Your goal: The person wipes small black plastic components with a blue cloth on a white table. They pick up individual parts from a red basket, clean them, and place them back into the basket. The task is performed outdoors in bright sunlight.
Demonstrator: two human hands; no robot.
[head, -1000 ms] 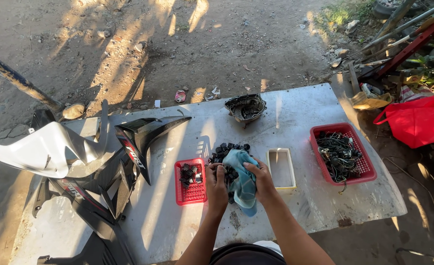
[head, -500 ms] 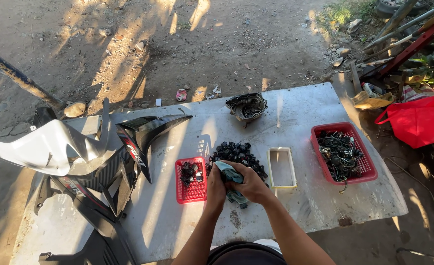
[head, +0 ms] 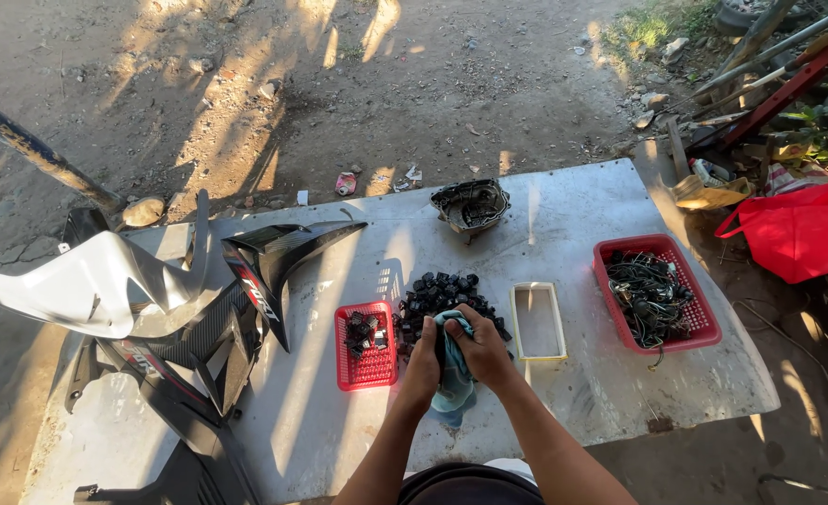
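Blue cloth (head: 453, 382) is bunched between both hands' fingers (head: 478, 344); best kept wrapped tight, rubbing above the black parts (head: 437, 292) just beyond.

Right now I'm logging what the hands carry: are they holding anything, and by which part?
Both hands, left hand and right hand, clutch a light blue cloth by its bunched upper part; its lower end hangs free below them.

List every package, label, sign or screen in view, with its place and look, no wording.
Lettering decal: on the black pointed fairing panel left of the small red basket; slanted red and white letters.
Crushed wrapper: on the dirt beyond the table's far edge; small, pink and white.
Red bag: on the ground right of the table; soft, plain red with handles.
No signs or screens.
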